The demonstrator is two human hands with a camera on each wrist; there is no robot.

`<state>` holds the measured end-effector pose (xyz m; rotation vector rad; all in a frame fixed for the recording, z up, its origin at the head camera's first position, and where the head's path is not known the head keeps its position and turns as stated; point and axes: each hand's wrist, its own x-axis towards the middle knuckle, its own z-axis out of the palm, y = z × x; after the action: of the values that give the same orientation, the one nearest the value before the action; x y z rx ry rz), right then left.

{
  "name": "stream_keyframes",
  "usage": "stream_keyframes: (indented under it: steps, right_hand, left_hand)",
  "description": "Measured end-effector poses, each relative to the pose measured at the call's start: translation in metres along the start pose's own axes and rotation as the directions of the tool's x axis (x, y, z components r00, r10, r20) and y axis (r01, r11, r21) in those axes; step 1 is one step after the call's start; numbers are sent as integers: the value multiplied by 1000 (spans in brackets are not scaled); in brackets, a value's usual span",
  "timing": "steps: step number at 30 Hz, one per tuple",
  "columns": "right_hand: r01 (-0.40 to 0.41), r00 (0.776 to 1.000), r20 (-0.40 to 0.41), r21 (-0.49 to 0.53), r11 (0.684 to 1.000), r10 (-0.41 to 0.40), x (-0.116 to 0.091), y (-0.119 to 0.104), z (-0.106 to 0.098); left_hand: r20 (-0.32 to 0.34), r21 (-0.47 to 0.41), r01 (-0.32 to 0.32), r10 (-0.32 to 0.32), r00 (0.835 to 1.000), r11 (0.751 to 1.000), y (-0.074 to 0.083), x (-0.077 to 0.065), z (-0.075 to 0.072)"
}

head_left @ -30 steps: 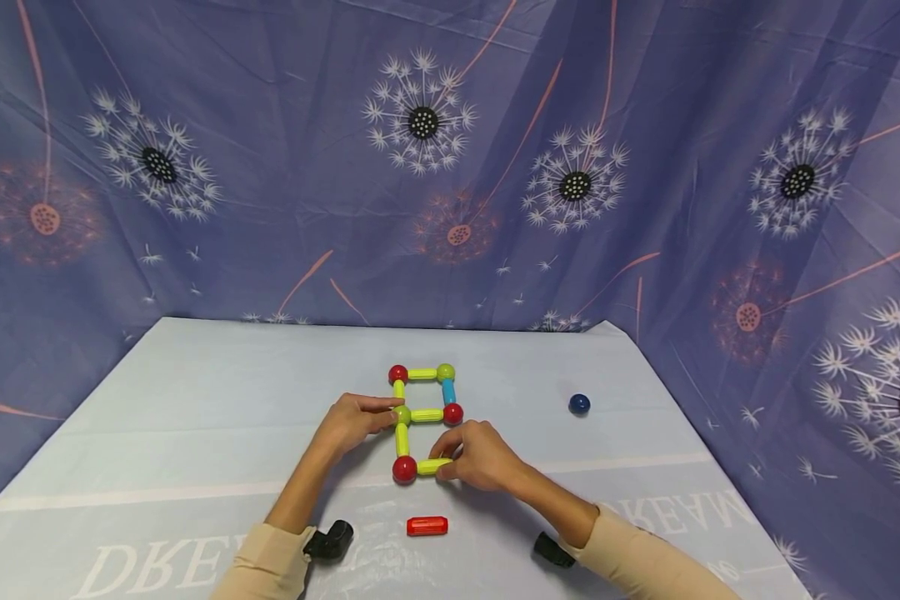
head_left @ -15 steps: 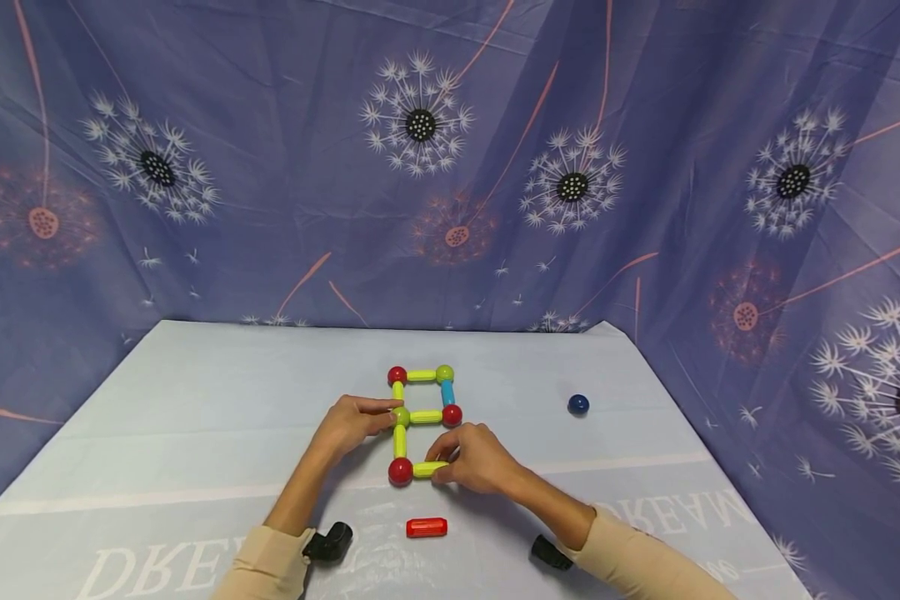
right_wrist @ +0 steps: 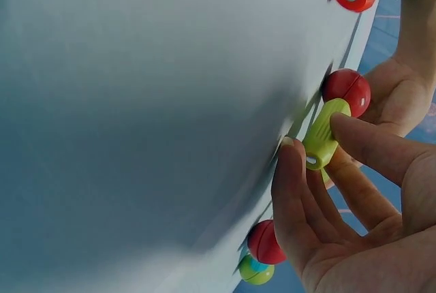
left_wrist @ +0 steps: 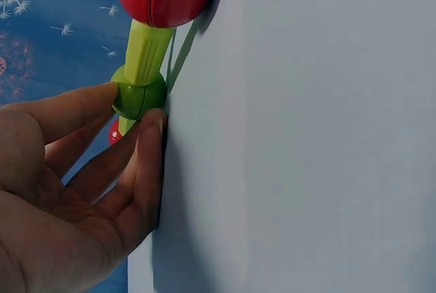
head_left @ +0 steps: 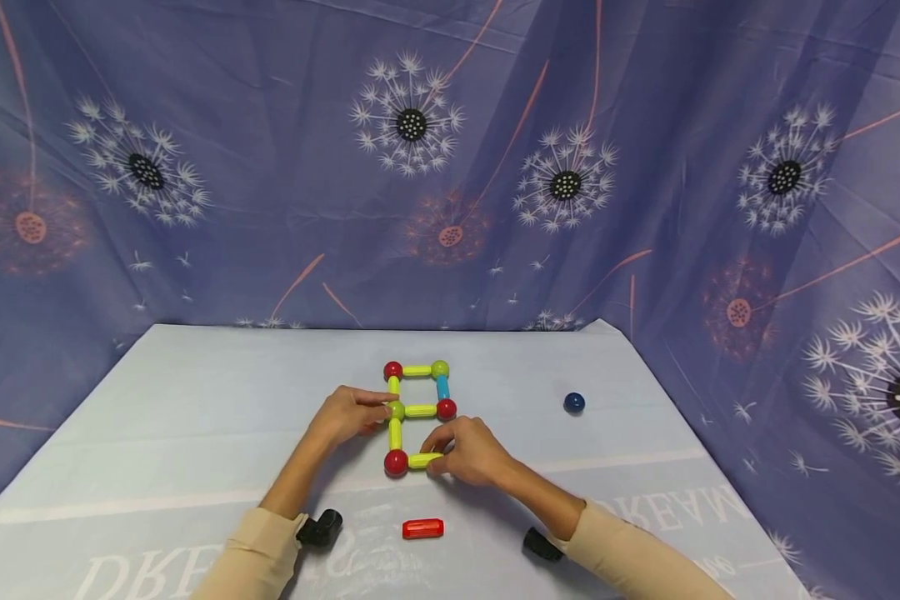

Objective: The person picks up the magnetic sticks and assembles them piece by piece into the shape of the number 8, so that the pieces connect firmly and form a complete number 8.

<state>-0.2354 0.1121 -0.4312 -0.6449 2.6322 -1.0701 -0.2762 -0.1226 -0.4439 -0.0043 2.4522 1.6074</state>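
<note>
A flat frame of magnetic rods and balls lies on the white table. My left hand (head_left: 350, 412) pinches the green ball (left_wrist: 139, 94) at its left middle, between thumb and fingertips. At the near left corner sits a red ball (head_left: 396, 462), and a yellow-green rod (right_wrist: 328, 133) runs rightward from it. My right hand (head_left: 471, 452) pinches this rod near its free end, which shows a metal tip in the right wrist view. The far square of the frame has a blue rod (head_left: 443, 387) on its right side, between a green ball (head_left: 439, 368) and a red ball (head_left: 446, 408).
A loose red rod (head_left: 423, 529) lies in front of the frame, nearer me. Farther right on the table rests a dark blue ball (head_left: 574, 403). Dandelion-print purple cloth (head_left: 270, 167) hangs behind the table and along its right side.
The view has shifted slightly. Both hands keep their holds on the green ball and the yellow-green rod, and the frame looks the same.
</note>
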Motion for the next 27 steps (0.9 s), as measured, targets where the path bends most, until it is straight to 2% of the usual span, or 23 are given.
stream_keyframes:
  steps: [7, 12, 15, 19, 21, 24, 27]
  right_hand:
    - [-4, 1000, -5, -15, 1000, 4, 6, 3, 1]
    - [-2, 1000, -6, -13, 1000, 2, 7, 2, 1]
    - [-4, 1000, -7, -9, 1000, 4, 7, 2, 2]
    - [-7, 1000, -5, -3, 1000, 7, 7, 2, 2]
    - [-11, 1000, -5, -4, 1000, 11, 7, 2, 2]
    - [-12, 1000, -9, -15, 1000, 12, 7, 3, 2]
    - [-7, 1000, -14, -20, 1000, 7, 6, 3, 2]
  left_hand:
    - [26, -24, 10, -9, 1000, 1000, 0, 5, -6]
    - [27, -29, 3, -2, 1000, 1000, 0, 3, -6]
    - [1, 11, 3, -3, 1000, 1000, 3, -2, -7]
    - [-29, 135, -3, 7, 1000, 991, 8, -14, -9]
    - [-11, 193, -11, 13, 1000, 981, 12, -21, -10]
    - [50, 248, -31, 20, 999, 968, 16, -29, -10]
    - [134, 254, -67, 34, 990, 965, 18, -35, -8]
